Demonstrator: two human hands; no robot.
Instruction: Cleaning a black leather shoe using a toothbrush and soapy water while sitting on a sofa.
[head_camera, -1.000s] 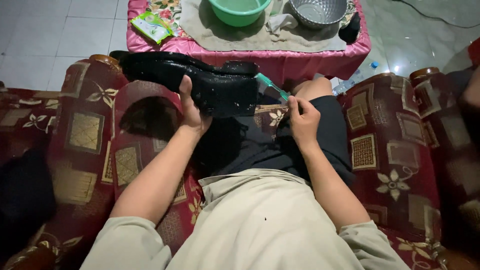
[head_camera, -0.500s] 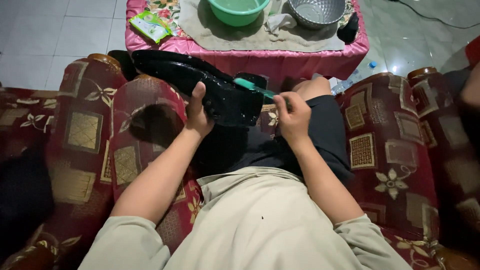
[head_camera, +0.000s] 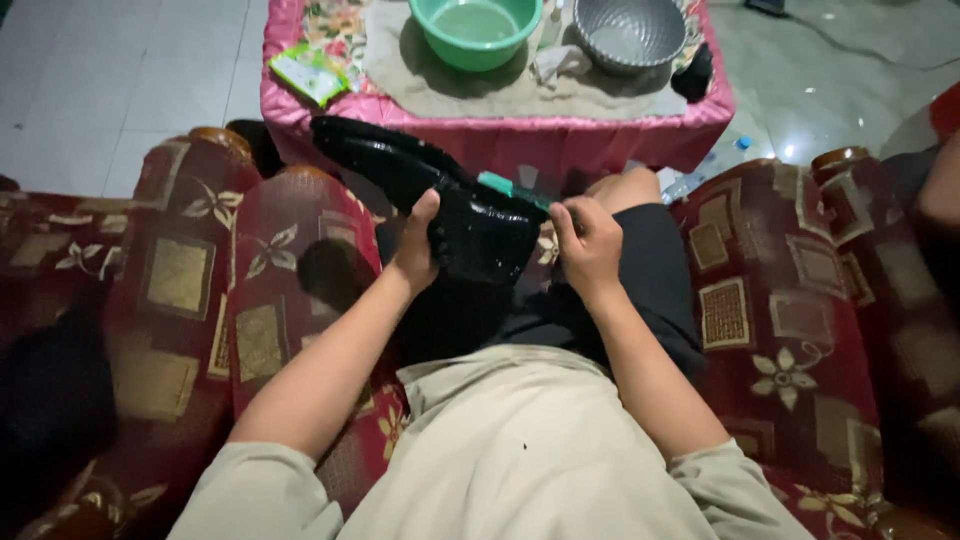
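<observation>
We see the left hand (head_camera: 418, 255) wrapped around the heel end of a glossy black leather shoe (head_camera: 430, 195), thumb up along its side, holding it in the air above the lap with the toe pointing away to the left. The right hand (head_camera: 588, 243) is clamped on the handle of a teal plastic brush (head_camera: 505, 187), whose head lies against the shoe's upper edge near the heel. Both sit over the dark shorts (head_camera: 640, 270), between the 2 arms of a red patterned sofa (head_camera: 780, 300). Beyond the shoe stands a low table draped in pink satin cloth (head_camera: 500, 125), carrying a green plastic basin (head_camera: 475, 30), a grey metal bowl (head_camera: 628, 32) and a small green packet (head_camera: 312, 72).
</observation>
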